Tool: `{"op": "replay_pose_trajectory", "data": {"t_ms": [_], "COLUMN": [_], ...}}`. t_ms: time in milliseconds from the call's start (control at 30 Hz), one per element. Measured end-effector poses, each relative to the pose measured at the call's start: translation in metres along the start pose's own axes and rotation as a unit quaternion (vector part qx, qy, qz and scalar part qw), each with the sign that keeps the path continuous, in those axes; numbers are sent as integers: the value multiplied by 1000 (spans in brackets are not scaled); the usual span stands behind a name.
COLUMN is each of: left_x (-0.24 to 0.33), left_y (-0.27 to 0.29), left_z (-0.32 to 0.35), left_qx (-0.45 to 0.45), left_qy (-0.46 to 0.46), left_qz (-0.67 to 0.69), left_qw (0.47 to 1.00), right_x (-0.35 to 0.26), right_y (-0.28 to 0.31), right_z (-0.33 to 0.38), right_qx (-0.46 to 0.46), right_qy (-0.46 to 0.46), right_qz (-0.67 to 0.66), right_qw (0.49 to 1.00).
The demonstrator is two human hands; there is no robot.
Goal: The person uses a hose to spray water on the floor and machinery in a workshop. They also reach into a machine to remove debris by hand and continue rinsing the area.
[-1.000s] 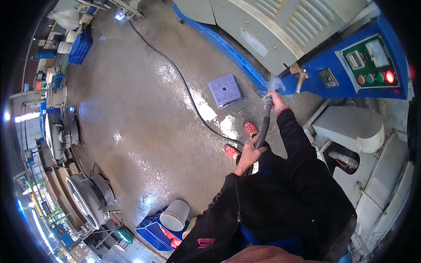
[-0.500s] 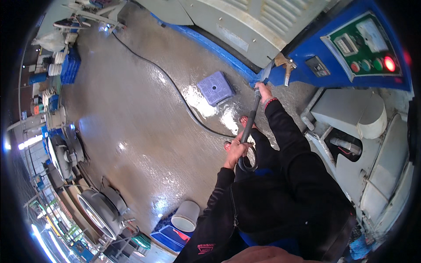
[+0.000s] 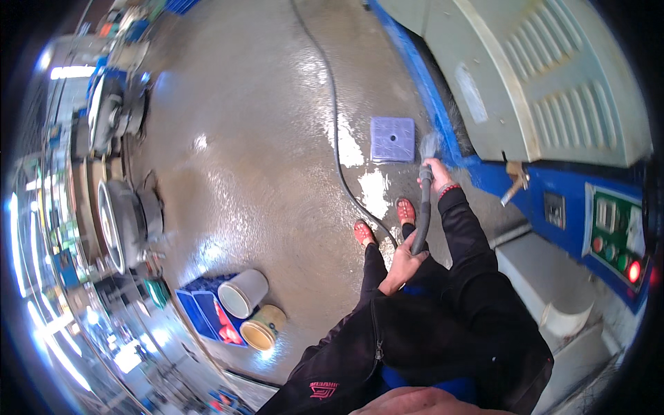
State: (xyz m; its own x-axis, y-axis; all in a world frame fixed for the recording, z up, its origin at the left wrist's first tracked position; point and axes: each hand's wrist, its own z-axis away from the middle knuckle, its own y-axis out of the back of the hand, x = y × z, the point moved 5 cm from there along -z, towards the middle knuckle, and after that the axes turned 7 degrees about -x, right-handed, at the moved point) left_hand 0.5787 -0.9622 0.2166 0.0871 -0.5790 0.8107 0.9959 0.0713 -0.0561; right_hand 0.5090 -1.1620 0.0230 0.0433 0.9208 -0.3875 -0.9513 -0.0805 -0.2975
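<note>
A dark water hose (image 3: 424, 216) runs between my two hands in front of my legs. My right hand (image 3: 437, 174) is closed round its front end, near the blue base of the machine. Water (image 3: 430, 146) sprays from that end toward the base's edge, beside a purple plastic stool (image 3: 393, 140). Lower down and nearer my body, my left hand (image 3: 402, 267) is wrapped round the same hose. From there the thinner length of the hose (image 3: 336, 138) trails away over the wet floor.
A grey machine (image 3: 470, 83) with a blue base and lit control panel (image 3: 615, 232) lines the right side. At lower left stand a white bucket (image 3: 243, 293), a yellowish bucket (image 3: 263, 328) and blue crates (image 3: 200, 312). Round machine parts (image 3: 117, 225) sit along the left.
My view has turned, so the stool and machine appear shifted. The hose end now points more straight ahead, with its spray beside the stool. Both hands keep hold of the hose.
</note>
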Motion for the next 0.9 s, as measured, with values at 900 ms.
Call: {"op": "replay_pose_trajectory", "data": {"t_ms": [900], "left_x": [82], "left_y": [86], "left_z": [55], "left_qx": [148], "left_qy": [-34], "left_qz": [-97], "left_qw": [984], "right_x": [-85], "right_y": [-58], "right_z": [20], "right_qx": [240], "right_qy": [319], "right_qz": [473], "right_qw": [785]}}
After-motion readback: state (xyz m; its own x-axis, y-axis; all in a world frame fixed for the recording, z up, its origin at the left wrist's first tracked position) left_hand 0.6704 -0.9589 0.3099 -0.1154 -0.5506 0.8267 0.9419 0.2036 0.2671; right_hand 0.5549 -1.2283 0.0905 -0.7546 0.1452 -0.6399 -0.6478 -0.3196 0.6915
